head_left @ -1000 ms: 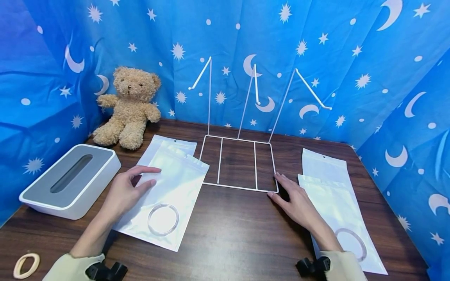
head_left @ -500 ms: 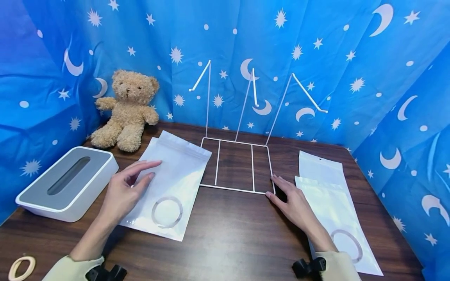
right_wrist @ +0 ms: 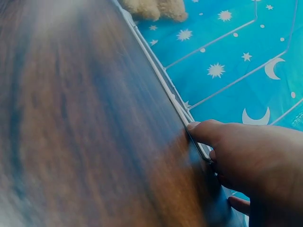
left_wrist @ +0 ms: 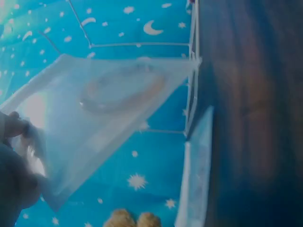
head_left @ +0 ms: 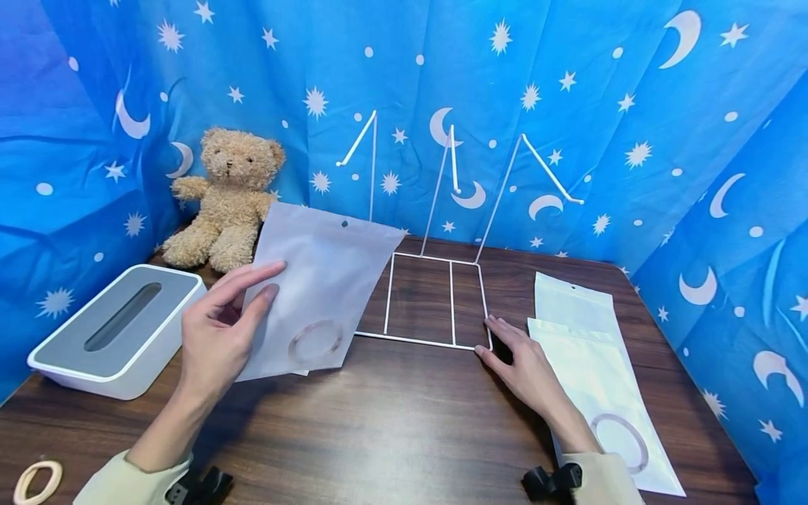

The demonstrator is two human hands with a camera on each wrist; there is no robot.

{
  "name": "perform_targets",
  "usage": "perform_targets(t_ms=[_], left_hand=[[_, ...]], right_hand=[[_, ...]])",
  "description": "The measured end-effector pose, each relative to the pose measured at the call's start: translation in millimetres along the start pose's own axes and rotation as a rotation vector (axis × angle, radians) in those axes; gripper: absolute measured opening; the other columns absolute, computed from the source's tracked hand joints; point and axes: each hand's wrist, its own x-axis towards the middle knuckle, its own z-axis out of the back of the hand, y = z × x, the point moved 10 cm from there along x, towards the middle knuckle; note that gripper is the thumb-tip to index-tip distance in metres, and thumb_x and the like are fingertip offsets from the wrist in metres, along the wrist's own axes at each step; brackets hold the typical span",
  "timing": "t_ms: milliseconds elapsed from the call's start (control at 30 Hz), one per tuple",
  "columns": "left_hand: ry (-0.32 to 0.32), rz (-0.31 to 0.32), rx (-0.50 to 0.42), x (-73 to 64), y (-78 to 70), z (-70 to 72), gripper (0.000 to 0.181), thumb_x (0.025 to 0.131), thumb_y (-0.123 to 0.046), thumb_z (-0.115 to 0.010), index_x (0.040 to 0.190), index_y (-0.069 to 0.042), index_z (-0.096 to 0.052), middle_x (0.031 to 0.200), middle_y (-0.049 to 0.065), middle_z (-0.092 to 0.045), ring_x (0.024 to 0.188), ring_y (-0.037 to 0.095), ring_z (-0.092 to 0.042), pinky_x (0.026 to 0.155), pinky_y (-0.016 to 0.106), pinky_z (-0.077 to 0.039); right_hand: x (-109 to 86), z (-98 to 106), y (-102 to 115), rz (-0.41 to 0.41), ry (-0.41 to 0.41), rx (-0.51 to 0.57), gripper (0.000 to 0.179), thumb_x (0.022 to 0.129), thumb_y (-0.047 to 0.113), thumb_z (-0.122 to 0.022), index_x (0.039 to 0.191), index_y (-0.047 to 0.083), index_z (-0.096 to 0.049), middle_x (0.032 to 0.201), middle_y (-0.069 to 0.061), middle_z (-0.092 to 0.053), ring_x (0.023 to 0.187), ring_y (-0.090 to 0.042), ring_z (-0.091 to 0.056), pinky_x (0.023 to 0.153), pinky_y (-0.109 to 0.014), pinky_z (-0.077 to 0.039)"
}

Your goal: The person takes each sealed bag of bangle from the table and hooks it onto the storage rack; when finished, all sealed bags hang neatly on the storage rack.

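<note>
My left hand (head_left: 217,330) pinches the left edge of a white zip pouch (head_left: 315,273) between thumb and fingers. The pouch is tilted up, with a hang hole at its top and a pale ring (head_left: 315,341) showing through its lower part. In the left wrist view the same pouch (left_wrist: 94,127) slants up from the fingers, and another pouch (left_wrist: 198,175) lies low on the table. My right hand (head_left: 527,365) rests at the front right corner of a white wire rack (head_left: 435,344), thumb and fingertips on its base wires; the right wrist view shows the thumb (right_wrist: 203,130) against the wire.
Two more white pouches (head_left: 587,372) overlap on the right, one showing a ring. A grey-topped tissue box (head_left: 120,322) and a teddy bear (head_left: 230,196) stand on the left. Cream bands (head_left: 38,482) lie front left. The rack's three hooked arms (head_left: 453,161) rise before the curtain (head_left: 303,42).
My left hand has lifted the pouch's edge, raising and tilting it away from the pouch beneath. The right hand stays at the rack's corner. The head view has shifted slightly.
</note>
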Motion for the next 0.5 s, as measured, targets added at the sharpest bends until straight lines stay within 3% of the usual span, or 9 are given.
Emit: perform_targets(t_ms=[100,167,333,433,500], left_hand=[[-0.017,0.031,-0.147,8.4,-0.8,-6.0,0.028,0.085,0.018,-0.062,0.111,0.013,-0.067,0.114,0.026,-0.065,0.083,0.011,-0.062,0.062,0.015,-0.043],[-0.034,0.074,-0.228,14.0,1.6,-9.2,0.028,0.085,0.017,-0.063,0.113,0.013,-0.067,0.116,0.026,-0.064,0.083,0.013,-0.063,0.064,0.017,-0.045],[-0.061,0.198,-0.33,22.3,19.5,-15.4,0.031,0.086,0.007,-0.069,0.118,0.007,-0.068,0.123,0.019,-0.064,0.054,0.01,-0.051,0.053,0.017,-0.046],[-0.073,0.227,-0.401,25.6,28.0,-18.1,0.033,0.086,0.006,-0.07,0.119,0.007,-0.067,0.122,0.018,-0.064,0.066,0.016,-0.065,0.061,0.024,-0.054],[-0.085,0.227,-0.451,27.9,30.1,-18.8,0.034,0.086,0.007,-0.07,0.119,0.009,-0.066,0.121,0.019,-0.065,0.068,0.017,-0.065,0.063,0.025,-0.054]], right_hand=[[-0.8,0,-2,-0.003,-0.004,0.004,0.06,0.093,0.04,-0.066,0.14,0.004,-0.054,0.142,-0.017,-0.051,0.132,-0.036,-0.044,0.103,-0.055,-0.034],[-1.3,0,-2,-0.007,-0.001,0.006,0.06,0.093,0.039,-0.067,0.14,0.004,-0.054,0.142,-0.016,-0.051,0.133,-0.035,-0.044,0.103,-0.055,-0.034],[-1.9,1,-1,-0.013,0.002,-0.001,0.06,0.093,0.039,-0.067,0.14,0.004,-0.054,0.142,-0.015,-0.051,0.133,-0.035,-0.043,0.104,-0.055,-0.034],[-2.4,2,-1,-0.012,0.001,-0.005,0.061,0.093,0.04,-0.067,0.14,0.004,-0.054,0.142,-0.015,-0.051,0.133,-0.035,-0.044,0.104,-0.055,-0.034],[-2.8,3,-1,-0.009,-0.002,-0.005,0.061,0.093,0.041,-0.067,0.14,0.004,-0.054,0.142,-0.015,-0.051,0.133,-0.034,-0.044,0.104,-0.055,-0.033]])
